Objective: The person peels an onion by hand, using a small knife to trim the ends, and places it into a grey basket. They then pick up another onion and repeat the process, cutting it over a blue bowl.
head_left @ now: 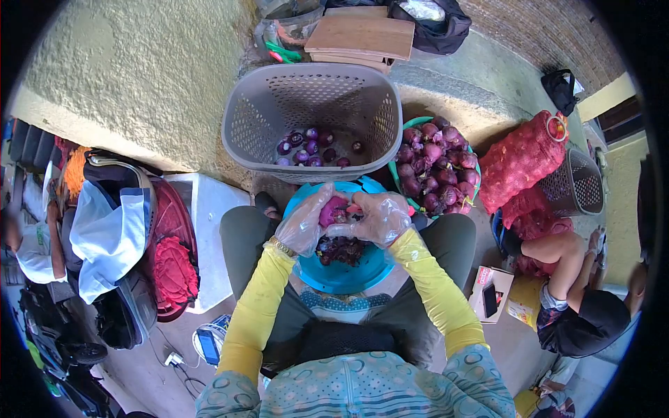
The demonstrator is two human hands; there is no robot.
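Note:
Both of my hands wear clear plastic gloves and meet above a blue basin [380,268]. My left hand [304,221] is closed round a purple onion [333,211]. My right hand [380,217] touches the onion's right side, its fingers bent round something red and small that I cannot make out. Dark onion skins [341,252] lie in the basin below. Beyond my hands, a large grey basket [313,168] holds several peeled purple onions [311,147]. To its right, a green-rimmed basin [476,188] is heaped with unpeeled red onions [435,164].
A red mesh sack [523,160] leans at the right, near another basket [582,182]. A box [488,296] with a phone lies right of my knee. A person [571,279] sits at the far right. A white block [209,237] and bags stand at the left.

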